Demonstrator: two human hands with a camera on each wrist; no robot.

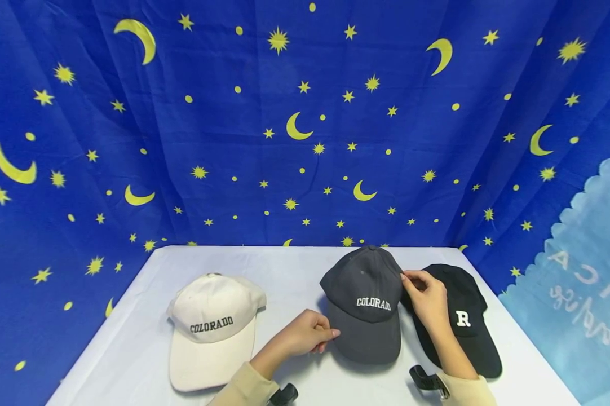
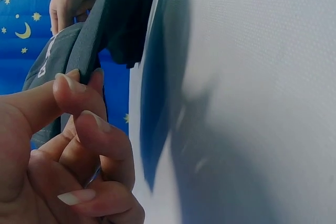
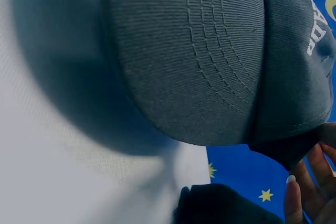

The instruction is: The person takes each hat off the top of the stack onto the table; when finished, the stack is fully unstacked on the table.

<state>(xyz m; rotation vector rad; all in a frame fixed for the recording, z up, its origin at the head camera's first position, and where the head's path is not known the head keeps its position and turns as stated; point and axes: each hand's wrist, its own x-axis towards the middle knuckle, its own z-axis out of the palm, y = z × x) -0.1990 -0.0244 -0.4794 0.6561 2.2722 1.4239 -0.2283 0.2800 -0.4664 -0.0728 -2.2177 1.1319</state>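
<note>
A dark grey baseball cap (image 1: 368, 341) with white COLORADO lettering is held between both hands, its front facing me. My left hand (image 1: 305, 334) pinches the left edge of the brim between thumb and index finger; the left wrist view shows the other fingers of this hand (image 2: 100, 156) curled below the pinch. On the cap's right side, my right hand (image 1: 429, 301) pinches the lower edge of the crown. From the right wrist, the brim (image 3: 173, 61) stands off the white table, casting a shadow on it.
A cream cap (image 1: 211, 327) lettered COLORADO lies on the left of the white table (image 1: 290, 282). At the right, a black cap (image 1: 480, 344) with a white R is partly behind my right hand. Blue star-patterned cloth (image 1: 224, 141) hangs around the table.
</note>
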